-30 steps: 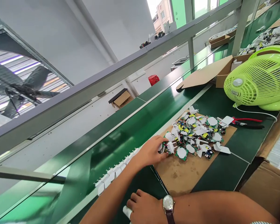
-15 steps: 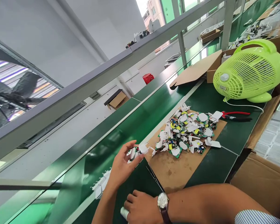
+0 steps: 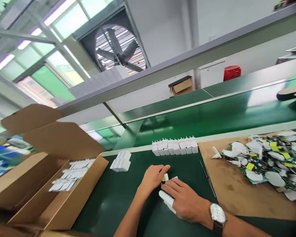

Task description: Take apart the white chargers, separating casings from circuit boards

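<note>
In front of me, my left hand (image 3: 153, 177) is closed around a small circuit board (image 3: 163, 178) with yellow tape and a white part. My right hand (image 3: 185, 199), wearing a wristwatch, meets it from the right with its fingers bent over the same piece. One digit of the right hand carries a white cover (image 3: 167, 200). Fingers hide most of the board. Beyond the hands stands a row of white plastic housings (image 3: 175, 147) with small prongs on top. To the right, a heap of circuit boards (image 3: 263, 161) with white discs and yellow tape lies on brown cardboard (image 3: 234, 197).
A thin dark tweezers-like tool (image 3: 207, 179) lies along the cardboard's left edge. More white housings (image 3: 121, 161) sit on the green bench at left. An open carton (image 3: 88, 189) holds white parts. A raised rail (image 3: 162, 77) crosses beyond the bench.
The view has swung left, bringing the carton and row of housings in. My left hand has carried the circuit board from beside the heap, and my right hand has joined it there.
</note>
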{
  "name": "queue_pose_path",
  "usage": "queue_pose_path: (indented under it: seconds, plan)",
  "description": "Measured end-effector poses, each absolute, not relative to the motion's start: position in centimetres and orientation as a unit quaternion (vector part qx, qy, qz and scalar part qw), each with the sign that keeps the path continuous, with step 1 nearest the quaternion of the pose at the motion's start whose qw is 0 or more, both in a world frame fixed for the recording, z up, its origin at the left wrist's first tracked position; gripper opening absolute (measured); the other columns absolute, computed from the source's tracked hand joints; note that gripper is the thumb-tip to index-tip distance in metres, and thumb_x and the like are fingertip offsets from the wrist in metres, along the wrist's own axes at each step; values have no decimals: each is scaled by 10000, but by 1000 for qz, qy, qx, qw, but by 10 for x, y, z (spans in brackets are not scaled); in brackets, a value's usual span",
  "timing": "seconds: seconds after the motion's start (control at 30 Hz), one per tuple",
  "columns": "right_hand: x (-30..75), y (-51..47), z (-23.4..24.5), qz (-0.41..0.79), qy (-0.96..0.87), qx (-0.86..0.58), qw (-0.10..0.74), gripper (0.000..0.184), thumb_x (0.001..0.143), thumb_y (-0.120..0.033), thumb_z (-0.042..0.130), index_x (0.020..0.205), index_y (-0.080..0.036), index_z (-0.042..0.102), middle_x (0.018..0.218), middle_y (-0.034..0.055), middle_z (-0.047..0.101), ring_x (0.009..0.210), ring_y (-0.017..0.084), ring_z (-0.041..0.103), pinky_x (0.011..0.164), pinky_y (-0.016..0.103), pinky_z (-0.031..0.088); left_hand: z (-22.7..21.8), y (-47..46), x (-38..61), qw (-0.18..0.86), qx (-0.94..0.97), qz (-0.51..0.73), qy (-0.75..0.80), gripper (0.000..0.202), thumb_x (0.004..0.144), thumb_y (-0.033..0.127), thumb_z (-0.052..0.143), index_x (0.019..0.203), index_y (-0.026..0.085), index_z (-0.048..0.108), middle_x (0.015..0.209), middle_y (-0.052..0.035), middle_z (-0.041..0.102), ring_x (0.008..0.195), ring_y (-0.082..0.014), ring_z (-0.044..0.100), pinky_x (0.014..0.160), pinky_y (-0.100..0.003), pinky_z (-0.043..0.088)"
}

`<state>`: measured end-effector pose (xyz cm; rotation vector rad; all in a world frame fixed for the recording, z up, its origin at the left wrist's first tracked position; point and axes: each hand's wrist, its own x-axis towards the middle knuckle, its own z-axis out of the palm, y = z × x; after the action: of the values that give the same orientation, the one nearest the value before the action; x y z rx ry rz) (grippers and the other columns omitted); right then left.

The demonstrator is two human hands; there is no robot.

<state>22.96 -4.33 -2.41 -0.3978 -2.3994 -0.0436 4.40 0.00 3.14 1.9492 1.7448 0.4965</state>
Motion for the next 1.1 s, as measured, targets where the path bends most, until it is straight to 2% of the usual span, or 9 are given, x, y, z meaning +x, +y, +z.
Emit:
queue_pose_path:
  seconds: [0.1, 0.2, 0.3, 0.4, 0.5, 0.63, 0.8, 0.93, 1.1]
  plan:
    - [233, -38, -22, 11, -910, -205, 360, 251, 939, -150, 561, 1155, -146, 688, 1255, 166, 657, 1137, 307, 589, 988, 509, 517, 37, -5, 14, 147, 692, 242, 664, 368, 940, 562, 550, 935, 262, 764, 994, -84, 757, 1055, -294, 660, 982, -406, 492]
    - [235, -33, -20, 38, -897, -261, 356, 468, 974, -164, 526, 1440, -136, 504, 1302, 184, 644, 1189, 317, 602, 1001, 530, 544, 44, -8, -28, 46, 633, 303, 711, 354, 942, 451, 569, 1158, 214, 718, 1332, -162, 621, 1361, -372, 452, 1184, -521, 320]
    - [235, -28, -22, 53, -890, -287, 351, 596, 969, -180, 536, 1541, -176, 369, 1388, 181, 607, 1286, 331, 570, 1040, 541, 538, 40, -13, -67, -65, 546, 306, 777, 349, 933, 370, 586, 1211, 189, 695, 1488, -196, 474, 1462, -437, 280, 1192, -635, 244]
    - [232, -22, -27, 73, -891, -296, 336, 705, 937, -180, 562, 1582, -193, 278, 1428, 180, 574, 1326, 334, 543, 1057, 544, 528, 29, -16, -93, -119, 492, 278, 817, 233, 897, 286, 633, 1086, 200, 738, 1496, -181, 482, 1471, -454, 252, 1152, -684, 269]
    - [230, -18, -29, 85, -899, -288, 320, 670, 921, -103, 513, 1557, -195, 323, 1276, 164, 634, 1167, 314, 608, 941, 499, 567, 20, -16, -98, -95, 505, 285, 809, 147, 891, 236, 613, 886, 189, 752, 1444, -176, 535, 1451, -456, 296, 1141, -677, 296]
    - [237, -13, -22, 79, -902, -324, 273, 654, 864, -14, 441, 1504, -146, 429, 1024, 129, 642, 908, 278, 584, 798, 457, 543, 15, -19, -71, -8, 608, 295, 737, 213, 893, 341, 636, 723, 222, 680, 1368, -95, 621, 1323, -328, 517, 1129, -473, 431]
    - [255, -8, -10, 135, -899, -347, 229, 688, 844, -81, 514, 1523, -108, 407, 1267, 177, 609, 1062, 296, 553, 922, 492, 511, 22, -28, -20, 171, 722, 283, 608, 277, 909, 412, 607, 706, 223, 609, 1394, -91, 601, 1169, -271, 641, 979, -379, 524]
    - [259, -4, -9, 209, -895, -336, 208, 652, 845, -123, 590, 1484, -123, 463, 1223, 147, 662, 1081, 287, 563, 937, 472, 519, 42, -21, -3, 238, 737, 223, 592, 282, 795, 468, 761, 948, 245, 680, 1424, -69, 583, 1040, -264, 679, 870, -365, 550]
    - [265, 0, -11, 185, -892, -330, 248, 657, 819, -92, 617, 1459, -143, 479, 1151, 126, 677, 1028, 277, 577, 900, 462, 537, 56, -1, -3, 339, 734, 151, 568, 913, 654, 475, 879, 1464, 290, 502, 1469, -104, 549, 1047, -284, 666, 856, -363, 555]
